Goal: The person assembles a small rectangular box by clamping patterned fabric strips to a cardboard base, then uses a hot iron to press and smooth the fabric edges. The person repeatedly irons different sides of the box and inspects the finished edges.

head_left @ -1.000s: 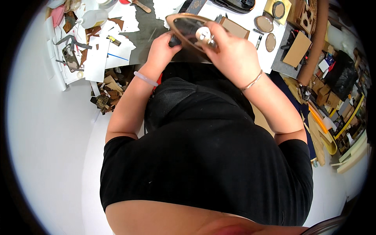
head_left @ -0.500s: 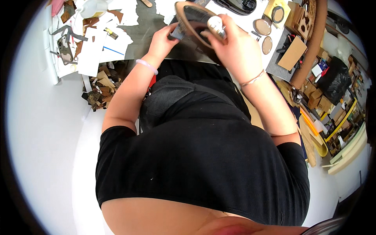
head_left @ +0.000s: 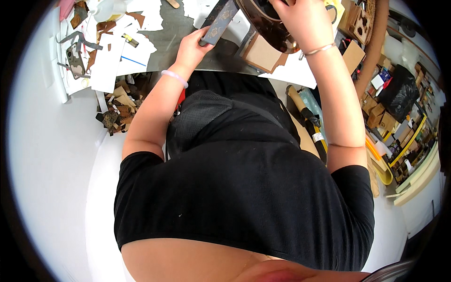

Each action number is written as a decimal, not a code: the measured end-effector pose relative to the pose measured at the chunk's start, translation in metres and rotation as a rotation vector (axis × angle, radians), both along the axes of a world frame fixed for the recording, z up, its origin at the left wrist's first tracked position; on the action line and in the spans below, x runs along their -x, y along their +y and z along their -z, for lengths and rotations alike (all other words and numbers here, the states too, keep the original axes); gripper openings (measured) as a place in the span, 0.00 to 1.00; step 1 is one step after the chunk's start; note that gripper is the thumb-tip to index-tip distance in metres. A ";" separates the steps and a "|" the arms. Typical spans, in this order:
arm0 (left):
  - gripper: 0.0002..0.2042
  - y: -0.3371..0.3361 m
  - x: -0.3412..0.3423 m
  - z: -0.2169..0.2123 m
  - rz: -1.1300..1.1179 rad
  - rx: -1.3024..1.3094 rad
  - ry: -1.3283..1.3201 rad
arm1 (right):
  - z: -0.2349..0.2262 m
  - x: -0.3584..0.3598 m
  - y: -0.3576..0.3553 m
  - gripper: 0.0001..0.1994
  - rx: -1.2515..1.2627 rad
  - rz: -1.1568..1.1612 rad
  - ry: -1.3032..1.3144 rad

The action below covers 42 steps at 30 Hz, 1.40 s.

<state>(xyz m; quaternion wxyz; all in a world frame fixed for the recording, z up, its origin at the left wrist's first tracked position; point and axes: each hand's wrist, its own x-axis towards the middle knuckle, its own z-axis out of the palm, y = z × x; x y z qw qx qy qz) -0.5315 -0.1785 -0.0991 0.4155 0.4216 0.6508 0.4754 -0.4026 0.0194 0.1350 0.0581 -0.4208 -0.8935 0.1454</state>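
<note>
My left hand (head_left: 191, 46), with a pale pink bracelet on its wrist, grips the lower end of a dark patterned strip (head_left: 219, 19) that slants up over the grey table (head_left: 174, 37). At the top edge my right hand (head_left: 300, 19), wearing a thin metal bangle, is closed over a glossy dark brown oval frame (head_left: 268, 29). The frame is tilted and partly cut off by the picture's edge. The strip's upper end lies close beside the frame. My black shirt fills the lower half of the view.
White paper sheets and brown scraps (head_left: 108, 61) cover the table's left part. A heap of brown offcuts (head_left: 117, 105) lies below its edge. A cardboard square (head_left: 260, 52) sits under the frame. Rolls (head_left: 307, 117), boxes and clutter (head_left: 390, 103) crowd the right side.
Both hands have shifted toward the picture's top edge. The oval frame has tilted and slid partly out of view. The patterned strip now shows plainly in my left hand.
</note>
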 end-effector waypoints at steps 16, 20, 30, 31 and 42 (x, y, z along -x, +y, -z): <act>0.22 -0.002 0.003 -0.002 0.072 0.178 0.046 | 0.019 -0.022 -0.069 0.23 0.082 -0.092 -0.039; 0.24 0.000 0.001 -0.001 0.042 0.112 0.018 | -0.002 -0.012 0.006 0.21 0.115 0.190 -0.091; 0.33 0.006 -0.006 -0.025 0.037 0.101 0.003 | 0.068 -0.070 0.106 0.24 0.034 0.361 0.238; 0.36 0.008 -0.007 -0.037 0.009 0.060 0.013 | 0.068 -0.073 0.105 0.24 0.035 0.412 0.183; 0.34 0.070 -0.010 -0.111 0.015 -0.031 0.272 | 0.087 -0.085 0.090 0.23 -0.023 0.467 0.298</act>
